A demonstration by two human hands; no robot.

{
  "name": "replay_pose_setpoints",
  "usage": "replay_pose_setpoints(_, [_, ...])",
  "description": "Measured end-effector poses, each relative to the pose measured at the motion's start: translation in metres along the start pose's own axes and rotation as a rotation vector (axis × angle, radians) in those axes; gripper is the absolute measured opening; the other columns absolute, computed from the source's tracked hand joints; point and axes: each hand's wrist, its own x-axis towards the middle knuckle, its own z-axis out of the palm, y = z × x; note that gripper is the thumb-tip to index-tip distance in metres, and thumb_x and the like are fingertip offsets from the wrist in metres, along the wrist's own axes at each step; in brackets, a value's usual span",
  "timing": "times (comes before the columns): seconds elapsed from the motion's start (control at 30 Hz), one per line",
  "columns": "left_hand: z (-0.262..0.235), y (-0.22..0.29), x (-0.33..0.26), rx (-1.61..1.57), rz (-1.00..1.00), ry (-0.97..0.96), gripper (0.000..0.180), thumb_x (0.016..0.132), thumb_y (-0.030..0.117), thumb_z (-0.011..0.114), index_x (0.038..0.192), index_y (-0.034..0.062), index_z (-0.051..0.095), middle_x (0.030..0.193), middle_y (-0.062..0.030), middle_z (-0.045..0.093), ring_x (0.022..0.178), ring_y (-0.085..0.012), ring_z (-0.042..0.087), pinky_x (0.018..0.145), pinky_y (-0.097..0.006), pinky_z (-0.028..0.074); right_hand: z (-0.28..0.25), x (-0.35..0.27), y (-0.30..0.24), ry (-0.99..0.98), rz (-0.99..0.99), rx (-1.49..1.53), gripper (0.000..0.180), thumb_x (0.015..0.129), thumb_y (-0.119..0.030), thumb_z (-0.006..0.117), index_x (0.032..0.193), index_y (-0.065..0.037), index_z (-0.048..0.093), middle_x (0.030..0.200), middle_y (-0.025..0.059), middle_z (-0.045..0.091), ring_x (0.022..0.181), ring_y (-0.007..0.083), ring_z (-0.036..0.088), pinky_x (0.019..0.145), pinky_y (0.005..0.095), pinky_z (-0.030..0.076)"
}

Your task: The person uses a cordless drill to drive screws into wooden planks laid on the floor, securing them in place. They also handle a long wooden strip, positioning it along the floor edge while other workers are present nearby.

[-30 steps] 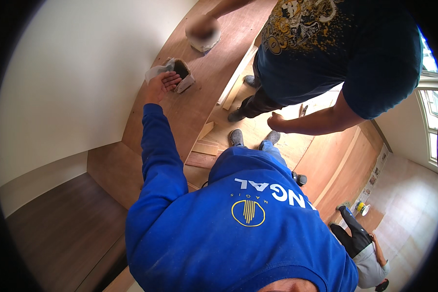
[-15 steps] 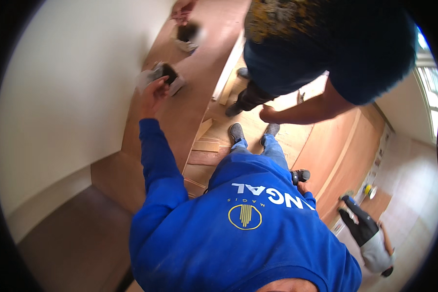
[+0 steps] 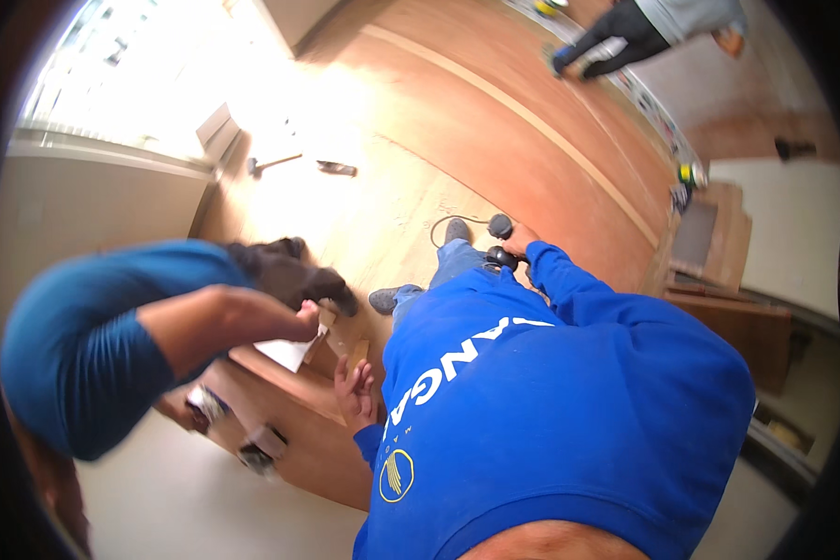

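Note:
My right hand (image 3: 525, 239) is closed round a dark power tool (image 3: 500, 227) with a rounded end, low beside my right leg. Its exact kind is hard to make out. A thin dark cord (image 3: 448, 224) loops on the floor beside it. My left hand (image 3: 355, 390) is open and empty, fingers loosely bent, near the edge of a brown wooden panel (image 3: 322, 459). On that panel sit two blurred containers with pale wrapping, one (image 3: 263, 444) closer to me and the other (image 3: 207, 405) beside a co-worker's arm.
A co-worker in a blue shirt (image 3: 112, 327) bends at my left, a fist (image 3: 308, 317) near my left hand. A hammer (image 3: 275, 165) and a dark tool (image 3: 336, 168) lie on the plywood floor (image 3: 495, 121). Another person (image 3: 635, 37) is far right. Boards (image 3: 719, 233) stand at right.
My view has swung to the right. My left hand has come away from the pale-wrapped container on the panel. The power tool in my right hand now shows more fully.

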Motion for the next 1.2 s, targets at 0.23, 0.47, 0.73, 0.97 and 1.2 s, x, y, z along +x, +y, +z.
replay_pose_setpoints(0.23, [0.271, 0.012, 0.118, 0.384, -0.17, -0.31, 0.019, 0.096, 0.008, 0.07, 0.114, 0.0037, 0.065, 0.114, -0.0171, 0.074, 0.1, -0.0271, 0.074, 0.071, -0.034, 0.059, -0.075, 0.003, 0.077, -0.005, 0.143, 0.171, 0.05, 0.071, -0.023, 0.07, 0.119, -0.006, 0.073, 0.113, 0.0231, 0.074, 0.111, 0.0374, 0.071, 0.096, 0.0469, 0.055])
replay_pose_setpoints(0.47, [0.527, -0.07, 0.199, 0.631, -0.319, -0.636, 0.01, 0.099, 0.012, 0.069, 0.105, 0.0052, 0.068, 0.094, -0.004, 0.07, 0.084, -0.0139, 0.066, 0.076, -0.028, 0.054, -0.149, -0.037, 0.097, 0.351, -0.035, 0.52, 0.042, 0.076, -0.026, 0.071, 0.116, -0.014, 0.065, 0.1, 0.0193, 0.075, 0.095, 0.0399, 0.072, 0.081, 0.052, 0.056])
replay_pose_setpoints(0.73, [0.688, -0.199, 0.185, 0.708, -0.709, -0.96, 0.016, 0.103, 0.02, 0.063, 0.111, 0.0067, 0.065, 0.104, -0.0033, 0.068, 0.099, -0.0181, 0.065, 0.089, -0.034, 0.052, -0.185, -0.077, 0.063, 0.652, -0.132, 0.793, 0.042, 0.077, -0.012, 0.074, 0.117, -0.008, 0.063, 0.097, 0.0214, 0.073, 0.093, 0.0426, 0.071, 0.081, 0.0483, 0.058])
replay_pose_setpoints(0.97, [0.76, -0.235, 0.201, 0.806, -0.867, -0.863, 0.018, 0.106, 0.022, 0.055, 0.113, 0.0084, 0.064, 0.104, -0.0039, 0.066, 0.101, -0.021, 0.062, 0.092, -0.036, 0.049, -0.226, -0.046, 0.068, 0.755, -0.035, 0.913, 0.044, 0.08, -0.015, 0.077, 0.121, -0.007, 0.064, 0.101, 0.02, 0.074, 0.096, 0.0393, 0.073, 0.083, 0.0444, 0.058])
replay_pose_setpoints(1.2, [0.841, -0.257, 0.246, 0.753, -0.991, -0.917, 0.024, 0.11, 0.021, 0.047, 0.106, 0.0043, 0.063, 0.095, -0.0064, 0.066, 0.094, -0.0222, 0.063, 0.088, -0.038, 0.051, -0.279, 0.012, 0.062, 0.772, 0.01, 0.91, 0.048, 0.08, -0.014, 0.077, 0.126, -0.01, 0.066, 0.1, 0.0192, 0.075, 0.095, 0.0375, 0.073, 0.081, 0.0414, 0.058])
